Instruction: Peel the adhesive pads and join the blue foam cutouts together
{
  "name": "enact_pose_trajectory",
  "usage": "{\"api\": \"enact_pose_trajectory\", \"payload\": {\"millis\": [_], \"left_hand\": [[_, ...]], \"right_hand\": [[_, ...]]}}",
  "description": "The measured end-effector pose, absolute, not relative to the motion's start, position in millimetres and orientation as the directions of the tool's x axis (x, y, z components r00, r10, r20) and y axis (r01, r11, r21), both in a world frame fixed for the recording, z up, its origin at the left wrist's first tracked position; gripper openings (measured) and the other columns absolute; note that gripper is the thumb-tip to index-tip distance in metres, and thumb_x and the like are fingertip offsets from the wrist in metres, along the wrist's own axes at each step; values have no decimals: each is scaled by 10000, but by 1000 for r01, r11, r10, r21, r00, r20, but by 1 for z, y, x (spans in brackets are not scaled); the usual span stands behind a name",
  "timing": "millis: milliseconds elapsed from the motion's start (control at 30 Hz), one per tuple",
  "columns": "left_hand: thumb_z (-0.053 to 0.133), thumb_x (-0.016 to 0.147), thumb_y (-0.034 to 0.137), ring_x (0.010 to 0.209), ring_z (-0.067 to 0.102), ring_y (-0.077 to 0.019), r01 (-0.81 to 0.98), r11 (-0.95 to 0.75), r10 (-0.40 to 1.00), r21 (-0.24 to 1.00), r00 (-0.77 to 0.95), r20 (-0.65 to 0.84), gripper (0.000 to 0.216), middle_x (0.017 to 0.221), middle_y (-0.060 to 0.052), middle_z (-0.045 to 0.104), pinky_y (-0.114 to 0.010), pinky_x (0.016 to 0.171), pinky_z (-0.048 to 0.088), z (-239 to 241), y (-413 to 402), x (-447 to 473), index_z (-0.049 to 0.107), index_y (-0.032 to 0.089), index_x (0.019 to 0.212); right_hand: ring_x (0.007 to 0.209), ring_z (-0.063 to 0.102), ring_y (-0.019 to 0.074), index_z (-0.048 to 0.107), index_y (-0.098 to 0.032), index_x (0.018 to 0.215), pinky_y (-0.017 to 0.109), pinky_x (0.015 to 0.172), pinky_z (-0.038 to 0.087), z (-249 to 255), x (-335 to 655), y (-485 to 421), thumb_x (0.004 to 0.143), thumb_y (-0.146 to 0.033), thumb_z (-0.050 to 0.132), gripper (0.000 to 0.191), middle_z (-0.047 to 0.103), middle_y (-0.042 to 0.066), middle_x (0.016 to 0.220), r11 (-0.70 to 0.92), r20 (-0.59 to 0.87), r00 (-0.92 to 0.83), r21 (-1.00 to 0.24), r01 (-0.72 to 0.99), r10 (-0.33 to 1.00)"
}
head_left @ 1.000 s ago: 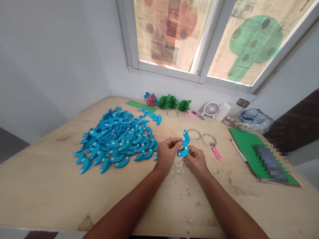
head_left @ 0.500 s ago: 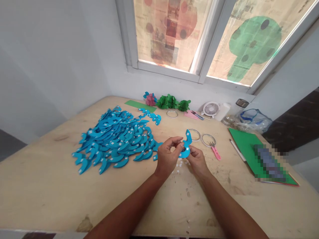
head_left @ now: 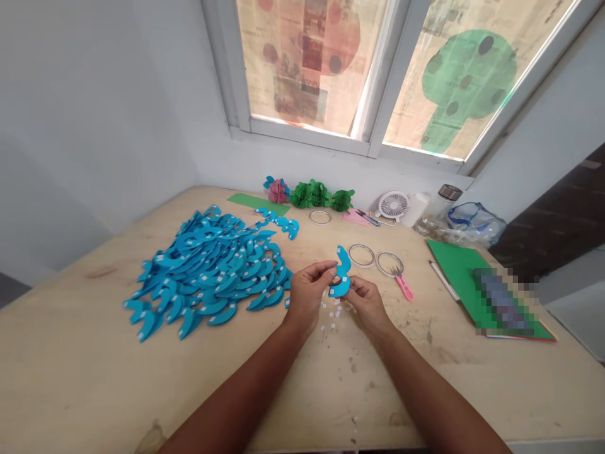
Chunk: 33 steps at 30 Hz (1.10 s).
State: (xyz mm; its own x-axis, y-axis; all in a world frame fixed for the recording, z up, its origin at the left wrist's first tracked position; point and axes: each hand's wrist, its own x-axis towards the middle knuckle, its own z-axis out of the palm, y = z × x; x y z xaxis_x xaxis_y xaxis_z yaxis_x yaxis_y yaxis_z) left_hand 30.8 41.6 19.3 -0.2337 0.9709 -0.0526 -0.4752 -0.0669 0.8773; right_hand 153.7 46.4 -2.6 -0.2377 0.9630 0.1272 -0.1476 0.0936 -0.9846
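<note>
Between my two hands, above the table, is a curved blue paper piece (head_left: 341,285) with small white squares on it. My left hand (head_left: 308,291) pinches its left side between thumb and fingers. On the lower right edge, the fingers of my right hand (head_left: 367,301) are closed on the same piece. Small white paper squares (head_left: 334,313) lie scattered on the table beneath. To the left spreads a large heap of similar blue paper pieces (head_left: 222,265), many bearing white squares.
Two tape rolls (head_left: 362,255) and pink-handled snips (head_left: 403,285) lie beyond my right hand. Green sheets (head_left: 454,261) and a white pen (head_left: 444,281) are at the right. Along the wall stand green paper crafts (head_left: 317,194), a small fan (head_left: 394,205) and a bottle (head_left: 439,205).
The camera view has shifted slightly, so the scene sits a little further left. Both hands still hold the blue paper piece, which has turned a little.
</note>
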Motion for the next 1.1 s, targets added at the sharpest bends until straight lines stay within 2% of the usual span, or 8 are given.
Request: {"api": "enact_pose_trajectory", "payload": {"millis": [233, 433, 667, 867, 1100], "left_hand": [[746, 554, 207, 562, 584, -112, -554, -17, 977, 832, -185, -104, 252, 624, -16, 674, -225, 577, 468, 11, 48, 28, 718, 128, 792], [739, 574, 204, 563, 561, -99, -499, -94, 975, 861, -220, -22, 231, 609, -5, 661, -222, 597, 461, 10, 47, 27, 717, 135, 793], [727, 582, 193, 559, 549, -97, -418, -156, 957, 895, -288, 32, 193, 604, 3, 655, -218, 584, 456, 14, 45, 28, 719, 143, 769], [726, 590, 192, 549, 546, -92, -388, -182, 952, 904, -298, 63, 194, 601, 6, 652, -215, 583, 462, 15, 44, 28, 718, 143, 778], [721, 609, 210, 578, 591, -111, -325, -176, 955, 929, -286, 81, 191, 692, -14, 690, -236, 604, 485, 15, 40, 30, 716, 148, 789]], "right_hand": [[622, 520, 136, 689, -175, 735, 242, 598, 402, 1, 154, 45, 713, -346, 662, 175, 633, 19, 656, 101, 134, -225, -983, -153, 965], [616, 538, 132, 697, -183, 784, 239, 601, 407, 2, 155, 44, 716, -315, 662, 152, 642, 9, 649, 103, 136, -207, -981, -162, 969], [601, 537, 128, 680, -177, 702, 242, 593, 408, 4, 154, 44, 709, -316, 662, 140, 637, 9, 642, 96, 130, -210, -982, -163, 969], [641, 544, 153, 695, -174, 777, 269, 625, 418, -3, 158, 47, 759, -339, 600, 191, 637, 28, 654, 121, 153, -236, -982, -147, 960], [621, 519, 155, 647, -169, 630, 281, 632, 420, -8, 159, 49, 787, -394, 563, 287, 579, 28, 614, 105, 147, -185, -970, -221, 972]]}}
